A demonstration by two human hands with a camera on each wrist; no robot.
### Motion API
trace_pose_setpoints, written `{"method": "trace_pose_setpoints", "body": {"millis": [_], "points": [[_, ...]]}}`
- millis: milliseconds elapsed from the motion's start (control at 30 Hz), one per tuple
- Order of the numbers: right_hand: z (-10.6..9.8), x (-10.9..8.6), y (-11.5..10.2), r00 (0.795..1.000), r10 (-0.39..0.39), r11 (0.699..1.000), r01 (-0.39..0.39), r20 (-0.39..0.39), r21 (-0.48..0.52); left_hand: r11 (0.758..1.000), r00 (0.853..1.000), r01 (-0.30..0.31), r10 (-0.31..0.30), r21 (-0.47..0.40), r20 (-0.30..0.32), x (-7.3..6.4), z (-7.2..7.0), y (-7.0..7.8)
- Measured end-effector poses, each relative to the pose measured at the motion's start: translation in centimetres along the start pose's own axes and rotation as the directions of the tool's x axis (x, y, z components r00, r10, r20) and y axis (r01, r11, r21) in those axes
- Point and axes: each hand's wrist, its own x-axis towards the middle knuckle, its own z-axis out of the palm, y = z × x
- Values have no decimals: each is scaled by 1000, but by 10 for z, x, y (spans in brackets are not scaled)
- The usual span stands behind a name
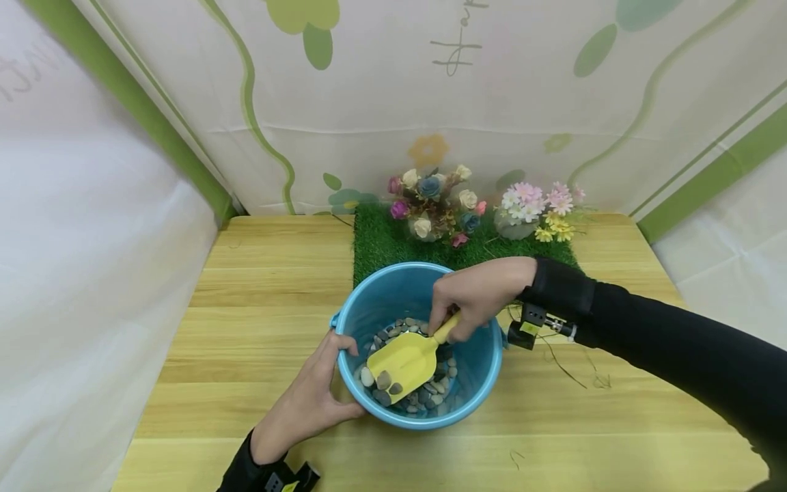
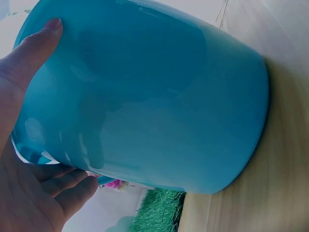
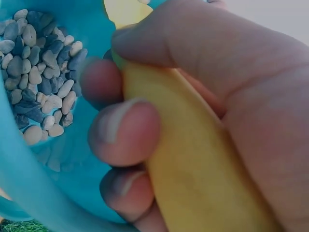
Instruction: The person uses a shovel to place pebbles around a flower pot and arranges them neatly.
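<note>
A blue bucket (image 1: 413, 418) stands on the wooden table with grey and pale pebbles (image 1: 430, 389) in its bottom. My right hand (image 1: 479, 295) reaches over the rim and grips the handle of a yellow toy shovel (image 1: 402, 359), its fingers wrapped round it in the right wrist view. Inside the bucket the shovel's blade is tilted, and a few stones (image 1: 384, 380) lie at its front. On the bucket's near left side, my left hand (image 1: 313, 386) holds the rim. One finger hooks over the edge, while the thumb presses the outer wall (image 2: 145, 96) in the left wrist view.
Behind the bucket lies a green turf mat (image 1: 375, 239). It bears a mixed bouquet (image 1: 433, 198) and a vase of pink, white and yellow flowers (image 1: 531, 208). Dry grass strands (image 1: 562, 365) lie on the table (image 1: 246, 307) at right. Printed cloth walls (image 1: 369, 89) enclose the back and sides.
</note>
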Motion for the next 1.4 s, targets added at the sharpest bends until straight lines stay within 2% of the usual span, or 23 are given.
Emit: {"method": "trace_pose_setpoints", "body": {"millis": [300, 533, 700, 833, 967, 1167, 1333, 1400], "points": [[-1, -9, -6, 998, -55, 998, 54, -34, -15, 1000, 1000, -1, 1, -3, -11, 1, 1, 1], [0, -23, -8, 998, 1, 1000, 1, -68, 27, 1000, 1000, -1, 2, -7, 4, 2, 0, 1], [1, -34, -8, 996, -12, 999, 17, -91, 48, 1000, 1000, -2, 2, -9, 4, 2, -1, 1], [4, -47, -10, 989, 3, 999, 3, -150, 44, 1000, 1000, -8, 8, -4, -2, 2, 0, 1], [8, -65, -11, 969, 64, 998, -59, -241, 29, 1000, 999, -27, 27, -1, -24, 2, 1, 1], [17, -100, -2, 924, 120, 993, -108, -364, 55, 999, 998, -52, 51, -11, -35, 2, 3, -1], [29, -137, 9, 868, 187, 981, -187, -460, 45, 999, 999, -44, 43, -17, -30, 1, 3, 0], [35, -152, 13, 836, 228, 970, -241, -499, 39, 999, 999, -34, 34, -17, -30, 0, 2, 0]]}}
